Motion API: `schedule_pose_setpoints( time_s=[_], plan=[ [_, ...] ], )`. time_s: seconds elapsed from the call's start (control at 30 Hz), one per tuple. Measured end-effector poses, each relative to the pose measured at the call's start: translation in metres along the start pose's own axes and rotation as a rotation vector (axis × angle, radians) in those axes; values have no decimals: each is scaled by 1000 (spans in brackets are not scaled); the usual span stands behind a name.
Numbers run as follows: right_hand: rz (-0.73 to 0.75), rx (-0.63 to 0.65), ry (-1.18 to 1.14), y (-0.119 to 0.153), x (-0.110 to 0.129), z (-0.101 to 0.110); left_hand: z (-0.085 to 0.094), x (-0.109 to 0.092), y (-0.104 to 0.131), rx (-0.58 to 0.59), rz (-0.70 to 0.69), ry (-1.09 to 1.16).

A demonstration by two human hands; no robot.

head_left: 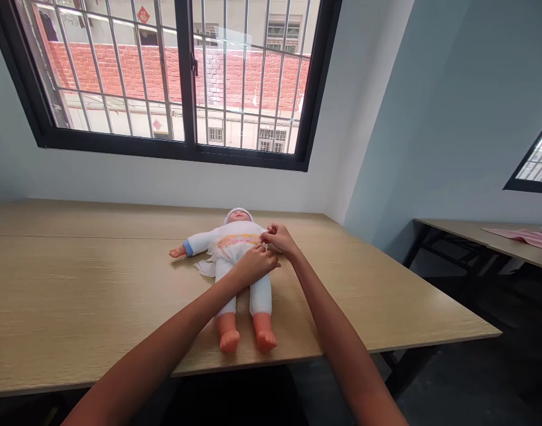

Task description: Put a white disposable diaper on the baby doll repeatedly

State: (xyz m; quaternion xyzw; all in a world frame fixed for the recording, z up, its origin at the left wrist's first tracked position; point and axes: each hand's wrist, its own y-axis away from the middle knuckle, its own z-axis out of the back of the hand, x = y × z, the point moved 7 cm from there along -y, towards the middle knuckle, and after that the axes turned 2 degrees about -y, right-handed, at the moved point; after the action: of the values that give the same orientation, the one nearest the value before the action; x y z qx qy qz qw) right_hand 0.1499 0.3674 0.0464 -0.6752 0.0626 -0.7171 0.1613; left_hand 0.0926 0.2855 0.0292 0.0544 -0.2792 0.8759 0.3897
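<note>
A baby doll [261, 302] in a white outfit lies on its back on the table, head toward the window and bare feet toward me. Around its waist is a white diaper [229, 241] with a yellow and pink printed band; one thin white flap [205, 268] spreads onto the table at the left. My left hand [256, 264] reaches across the doll's hips, fingers curled at the diaper's right edge. Just beyond it, my right hand [277, 238] pinches the diaper's right side by the waist. Both hands hide that edge and most of the doll's arm there.
The light wood table [97, 296] runs up to the wall below a black-framed barred window [189, 151]. Farther right stands a second table [457, 232] with a pink striped cloth [526, 238] on it. The near table's right corner [497, 332] juts out over dark floor.
</note>
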Motion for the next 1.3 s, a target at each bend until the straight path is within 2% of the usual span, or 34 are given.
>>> schedule_pose_setpoints(
  time_s=[0.17, 0.33, 0.4, 0.53, 0.7, 0.87, 1.07, 1.3],
  plan=[
    [-2, 3, 75, -7, -6, -9, -1, 2, -1, 6, 18, 118],
    [29, -2, 89, -2, -11, -12, -6, 1, -2, 65, 1, 102],
    [21, 34, 9, 1, -10, -14, -6, 1, -2, 57, -4, 102],
    [-56, 95, -347, 3, -6, -13, -3, 2, 0, -1, -1, 107],
    [-57, -93, -474, -1, -6, 12, 9, 2, 5, -64, 15, 33],
    [-80, -189, -452, -1, -15, 25, 11, 9, 9, -90, 137, -69],
    [-87, -207, -335, 1, -18, 23, 6, 26, 15, -93, 367, -101],
    [-81, -224, -218, 3, -18, 19, 6, 30, 19, -77, 493, -40]
  ],
)
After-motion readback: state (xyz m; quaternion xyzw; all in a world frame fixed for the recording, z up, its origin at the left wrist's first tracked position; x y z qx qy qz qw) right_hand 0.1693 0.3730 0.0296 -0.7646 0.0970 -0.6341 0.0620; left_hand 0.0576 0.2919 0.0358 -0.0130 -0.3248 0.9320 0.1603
